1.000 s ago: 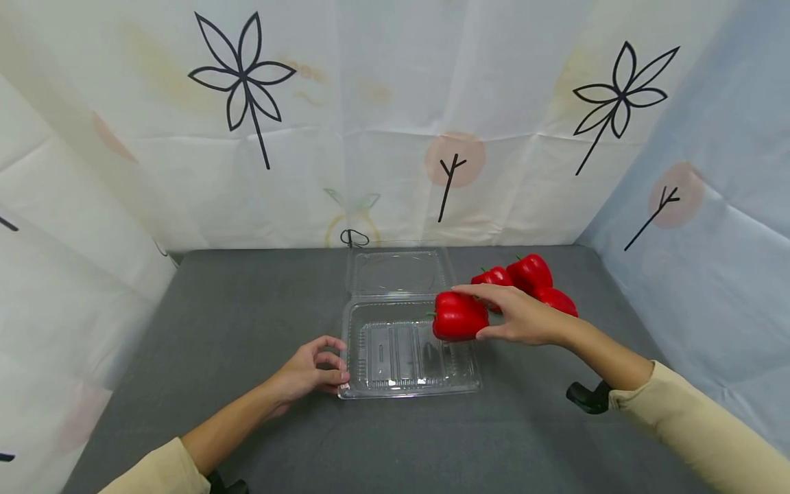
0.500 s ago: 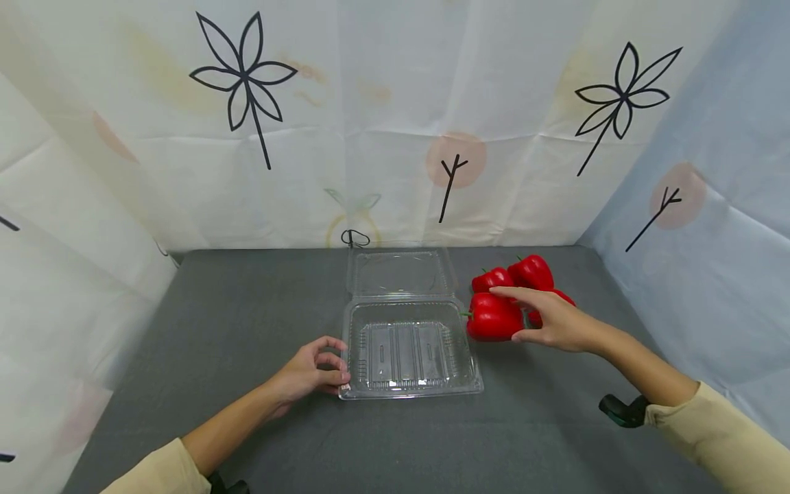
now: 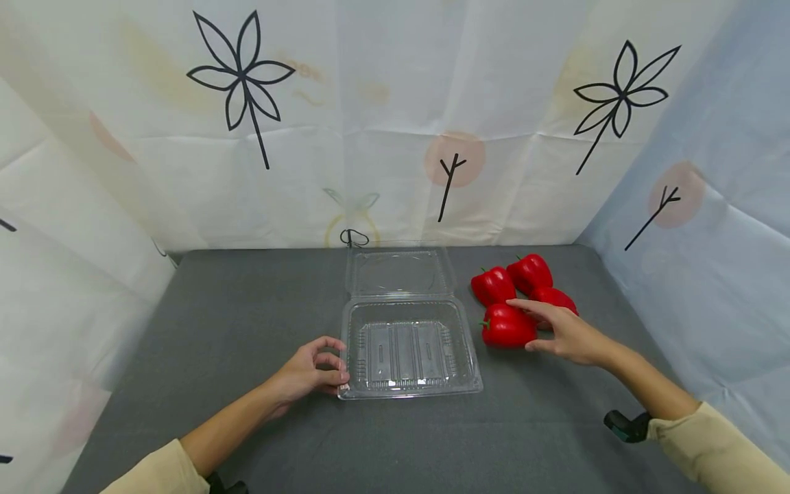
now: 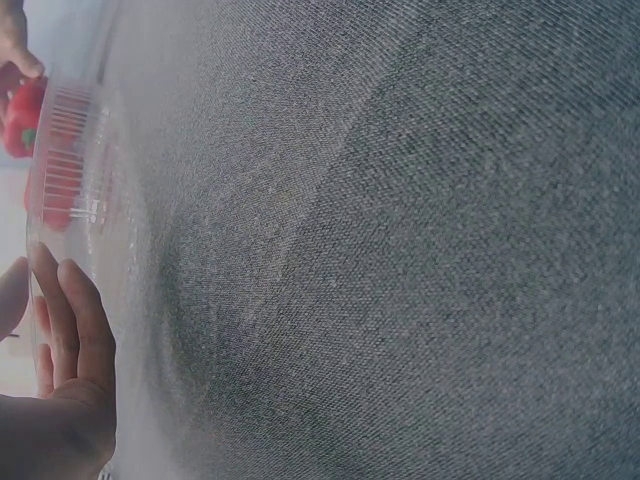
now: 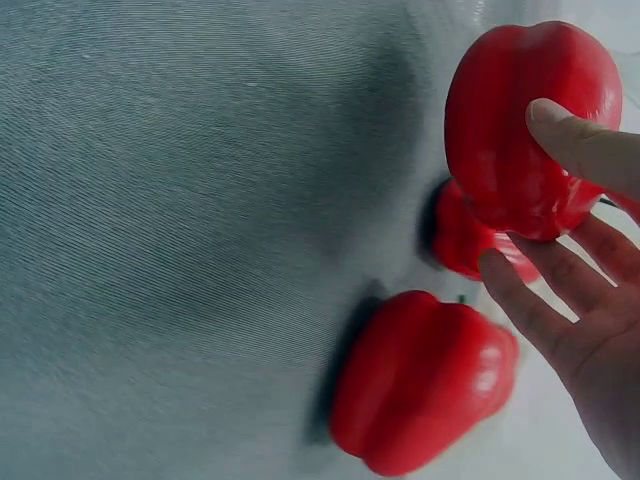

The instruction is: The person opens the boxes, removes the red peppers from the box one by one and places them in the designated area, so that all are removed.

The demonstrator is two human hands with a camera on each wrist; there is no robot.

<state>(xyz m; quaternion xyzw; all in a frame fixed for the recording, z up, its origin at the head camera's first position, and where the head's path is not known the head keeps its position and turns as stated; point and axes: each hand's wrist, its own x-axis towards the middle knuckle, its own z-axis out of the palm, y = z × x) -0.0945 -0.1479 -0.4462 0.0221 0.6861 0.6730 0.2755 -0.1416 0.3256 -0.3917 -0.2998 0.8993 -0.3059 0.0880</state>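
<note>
My right hand [image 3: 568,334] holds a red bell pepper [image 3: 507,326] just right of a clear plastic clamshell container [image 3: 404,396]. In the right wrist view, the thumb lies across the gripped pepper [image 5: 500,120], and there is a dark shadow on the cloth beside it. The container's lid [image 3: 401,271] is folded back, away from me. At the container's left edge, my left hand [image 3: 311,370] holds the rim between thumb and fingers. The left wrist view shows those fingers [image 4: 85,325] against the clear side wall.
Three more red bell peppers [image 3: 529,273] lie together behind the right hand, right of the container. Grey cloth [image 3: 259,295] covers the table. Hanging white fabric [image 3: 370,137] with flower drawings encloses the back and sides.
My right hand has carried the bell pepper from over the container's right side out to the right, then lower, beside the other peppers. The left hand and container have stayed put.
</note>
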